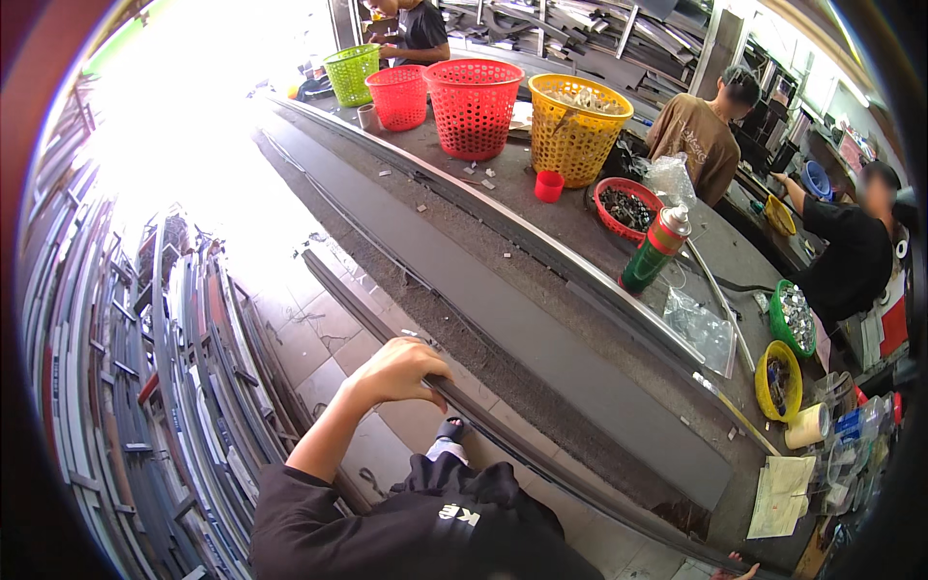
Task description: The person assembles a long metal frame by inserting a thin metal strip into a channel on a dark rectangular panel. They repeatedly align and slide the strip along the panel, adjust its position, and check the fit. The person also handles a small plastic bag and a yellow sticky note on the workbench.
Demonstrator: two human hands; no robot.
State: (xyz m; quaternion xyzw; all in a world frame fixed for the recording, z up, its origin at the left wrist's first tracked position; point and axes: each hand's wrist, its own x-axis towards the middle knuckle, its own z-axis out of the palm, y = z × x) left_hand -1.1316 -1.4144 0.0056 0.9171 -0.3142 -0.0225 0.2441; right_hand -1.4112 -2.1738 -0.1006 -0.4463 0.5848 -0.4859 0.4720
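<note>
Evidently the long, dark grey, metal-looking profile bar (pixel 503 431) is held alongside the workbench (pixel 580 232), slanting over the pale tiled floor (pixel 298 343). The left hand (pixel 401 372) curls over it, gripping near the middle of its visible length. Just the fingers of the right hand (pixel 739 568) show at the lower edge, beside the bar's near end; whether they grasp it, I cannot tell. As I judge it, picking up is done, while laying it on the bench is not; no fitting or fresh cut is discernible.

A long, flat grey strip (pixel 541 348) and a slim silver rail (pixel 483 206) occupy the near side of the bench. Beyond stand a red-and-green spray can (pixel 655 249) and a tall yellow perforated plastic basket (pixel 580 135). Densely stacked profiles (pixel 184 387) crowd the person's left, probably limiting any swing that way.
</note>
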